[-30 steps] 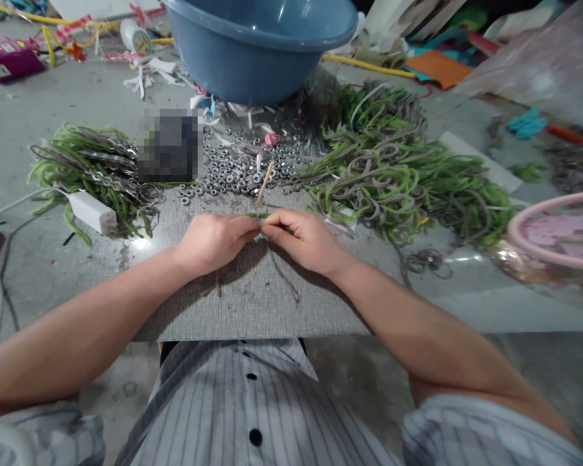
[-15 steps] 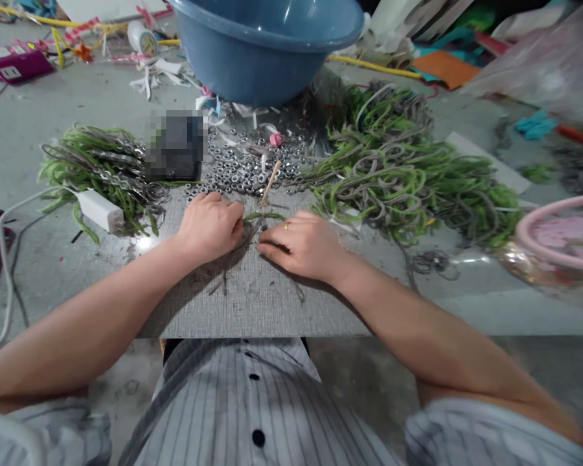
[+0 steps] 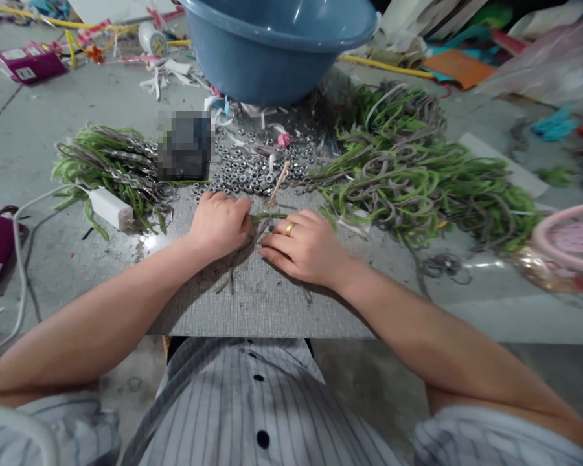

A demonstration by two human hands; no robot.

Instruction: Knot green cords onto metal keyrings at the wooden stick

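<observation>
We judged it best to steady the green cord [image 3: 273,215], at twelve o'clock from us, between our curled left hand [image 3: 219,224] and loosely bent right hand [image 3: 308,247], whose grips we could not tell.

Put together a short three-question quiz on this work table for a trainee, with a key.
1. True or false: the blue basin stands farther from the wearer than the thin tan stick.

2. Multiple choice: what shows in the gap between the left hand and the right hand?
A) a green strand
B) a pair of scissors
C) a white cable

3. Fill in the blank: the larger heap of green and gray cords lies on the wearer's ____ side.

Key: 1. True. 2. A. 3. Right.
</observation>
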